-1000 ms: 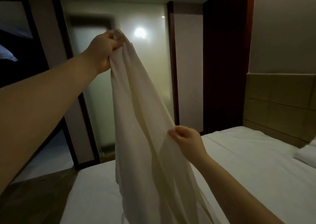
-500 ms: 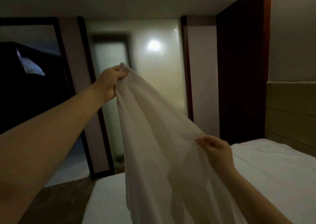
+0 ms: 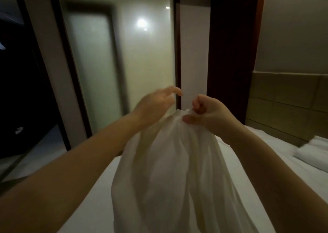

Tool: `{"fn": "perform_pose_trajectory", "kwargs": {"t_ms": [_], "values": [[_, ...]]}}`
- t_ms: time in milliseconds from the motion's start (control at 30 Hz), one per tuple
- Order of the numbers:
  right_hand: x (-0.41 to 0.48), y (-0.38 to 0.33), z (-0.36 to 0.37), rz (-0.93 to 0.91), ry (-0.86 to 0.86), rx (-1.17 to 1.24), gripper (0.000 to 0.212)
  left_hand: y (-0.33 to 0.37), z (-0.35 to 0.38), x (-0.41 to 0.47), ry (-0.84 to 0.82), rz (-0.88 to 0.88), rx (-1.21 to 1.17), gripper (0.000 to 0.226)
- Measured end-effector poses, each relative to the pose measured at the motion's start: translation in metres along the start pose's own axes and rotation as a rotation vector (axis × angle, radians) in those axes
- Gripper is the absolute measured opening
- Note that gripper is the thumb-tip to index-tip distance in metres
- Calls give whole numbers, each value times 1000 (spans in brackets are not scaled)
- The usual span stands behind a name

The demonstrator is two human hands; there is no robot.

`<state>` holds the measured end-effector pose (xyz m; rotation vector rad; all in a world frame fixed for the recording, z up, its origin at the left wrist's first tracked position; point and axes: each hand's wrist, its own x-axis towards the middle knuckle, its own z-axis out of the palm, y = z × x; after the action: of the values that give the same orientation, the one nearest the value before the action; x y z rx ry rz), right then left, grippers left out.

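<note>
A thin white cloth (image 3: 168, 170) hangs bunched and ballooned over the bed, straight in front of me. My right hand (image 3: 207, 113) pinches its gathered top between thumb and curled fingers. My left hand (image 3: 156, 103) is just to the left of that pinch, blurred by motion. Its fingers stretch out loosely towards the right hand, and the cloth's upper edge runs under its wrist. I see no firm grip by the left hand. The cloth's lower end falls out of view at the bottom.
The bed (image 3: 266, 161) with a white sheet fills the lower right, with a folded white pillow or towel (image 3: 312, 149) near the padded headboard (image 3: 284, 99). Ahead stand a frosted glass door (image 3: 95, 64) and a dark wooden panel (image 3: 230, 46). Floor lies at the left.
My left hand has dropped from high on the left down to the right hand and loosened its grip. The right hand now holds the cloth's gathered top, and the cloth hangs bunched instead of stretched.
</note>
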<state>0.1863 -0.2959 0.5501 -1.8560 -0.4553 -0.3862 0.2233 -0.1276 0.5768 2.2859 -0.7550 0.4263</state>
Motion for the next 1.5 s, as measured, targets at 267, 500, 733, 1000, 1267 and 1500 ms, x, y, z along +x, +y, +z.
{"fn": "perform_pose_trajectory", "kwargs": {"t_ms": [267,500,733,1000,1267,1500], "values": [[-40,18,-23,5,-74,-167,34,-5,46,-6,-578,62,-193,38],[-71,50,-21,-75,58,-183,21,-5,61,-7,-679,49,-355,33],[-99,99,15,26,223,-110,19,-16,58,-6,-565,67,-15,20],[-106,150,51,104,262,-293,31,-45,36,-4,-400,107,215,15],[-100,178,65,-35,312,-470,16,-65,10,-9,-470,58,258,37],[-121,223,79,-161,298,-501,6,-92,5,-2,-458,-38,254,50]]}}
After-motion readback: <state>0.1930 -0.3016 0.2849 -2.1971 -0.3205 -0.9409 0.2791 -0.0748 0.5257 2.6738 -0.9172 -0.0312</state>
